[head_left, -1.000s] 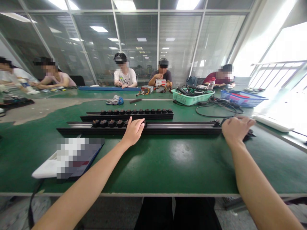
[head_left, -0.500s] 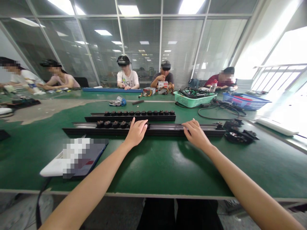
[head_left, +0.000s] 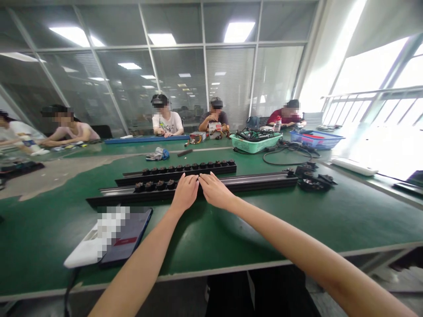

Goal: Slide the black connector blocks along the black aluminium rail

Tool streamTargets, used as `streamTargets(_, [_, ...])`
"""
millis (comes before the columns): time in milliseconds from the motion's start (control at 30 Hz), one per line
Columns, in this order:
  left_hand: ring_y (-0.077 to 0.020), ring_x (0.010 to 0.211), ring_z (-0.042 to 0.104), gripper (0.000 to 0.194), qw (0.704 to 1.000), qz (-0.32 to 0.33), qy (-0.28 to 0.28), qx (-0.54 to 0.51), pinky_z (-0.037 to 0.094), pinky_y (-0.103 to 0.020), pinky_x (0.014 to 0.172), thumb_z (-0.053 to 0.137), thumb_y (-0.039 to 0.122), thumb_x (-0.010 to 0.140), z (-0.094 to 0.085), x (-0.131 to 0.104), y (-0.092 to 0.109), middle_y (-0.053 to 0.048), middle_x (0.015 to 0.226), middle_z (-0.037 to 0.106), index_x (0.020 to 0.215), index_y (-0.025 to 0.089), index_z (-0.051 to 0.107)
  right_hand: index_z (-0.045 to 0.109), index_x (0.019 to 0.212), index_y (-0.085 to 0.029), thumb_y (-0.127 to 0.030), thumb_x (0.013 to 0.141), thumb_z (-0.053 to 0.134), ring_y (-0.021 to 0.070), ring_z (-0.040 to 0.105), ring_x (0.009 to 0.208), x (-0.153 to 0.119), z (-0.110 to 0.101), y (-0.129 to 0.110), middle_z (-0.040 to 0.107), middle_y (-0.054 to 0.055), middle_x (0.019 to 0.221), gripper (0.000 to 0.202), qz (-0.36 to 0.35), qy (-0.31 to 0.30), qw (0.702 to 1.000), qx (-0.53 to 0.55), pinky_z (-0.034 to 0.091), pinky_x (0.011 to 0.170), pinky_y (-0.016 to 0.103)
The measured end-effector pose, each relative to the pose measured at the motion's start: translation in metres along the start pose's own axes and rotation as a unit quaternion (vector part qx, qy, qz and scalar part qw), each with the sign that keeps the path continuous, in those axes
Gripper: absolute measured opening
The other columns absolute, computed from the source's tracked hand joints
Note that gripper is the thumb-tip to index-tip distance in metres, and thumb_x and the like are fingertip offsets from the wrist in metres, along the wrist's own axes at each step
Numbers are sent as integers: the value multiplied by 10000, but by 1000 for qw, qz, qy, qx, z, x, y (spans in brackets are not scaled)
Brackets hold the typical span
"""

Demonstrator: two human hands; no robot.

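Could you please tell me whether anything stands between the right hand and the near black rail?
Nothing visible does: the right hand is at the middle of the near black rail, beside the left hand. What lies under the fingertips is hidden. The loose black parts sit by the rail's right end.

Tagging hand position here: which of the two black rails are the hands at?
The nearer, longer rail: left hand and right hand are at its middle; the shorter rail lies behind.

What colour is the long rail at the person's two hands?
The long rail is black, with a shiny grey inner strip; see the head view.
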State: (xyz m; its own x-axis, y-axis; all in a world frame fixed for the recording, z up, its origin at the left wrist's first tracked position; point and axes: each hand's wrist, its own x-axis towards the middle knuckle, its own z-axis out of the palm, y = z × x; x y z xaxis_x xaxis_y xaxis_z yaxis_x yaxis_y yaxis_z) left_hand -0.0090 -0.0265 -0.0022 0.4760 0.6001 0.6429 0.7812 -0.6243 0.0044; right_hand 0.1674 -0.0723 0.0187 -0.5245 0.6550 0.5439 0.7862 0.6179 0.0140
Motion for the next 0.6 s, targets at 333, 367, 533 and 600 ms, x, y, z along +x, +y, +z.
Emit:
streamTargets(333, [-259,1199,636,368,999,-21,-15,29,298,-502,1243,363,164,989,-7,0,-4,-151,1211,710,1217,151,650,594,1385,-73,-124,1010,373,290,453,1435,37,54,-18,529,238,1508,439,141,61,987,-44,323,1214,496])
streamTargets(367, [-259,1189,641,364,999,-20,-19,33,300,-495,1241,361,163,991,-6,0,-4,-154,1199,712,1205,143,656,599,1375,-85,-123,1012,371,283,479,1405,36,57,-15,550,230,1486,431,148,61,986,-40,347,1198,479])
streamTargets(533, [-258,1147,651,355,998,-14,-33,60,340,-482,1187,341,145,998,-1,3,0,-139,1164,723,1135,161,668,629,1255,-117,-124,1020,379,249,598,1132,33,61,-6,657,170,1258,344,145,27,989,-28,497,1001,365])
streamTargets(600, [-276,1122,654,347,997,-24,-40,63,386,-500,1115,340,156,1002,1,4,1,-146,1157,723,1114,162,668,636,1189,-133,-123,1019,389,242,597,1077,33,60,-4,660,148,1188,299,147,17,989,-22,504,965,346])
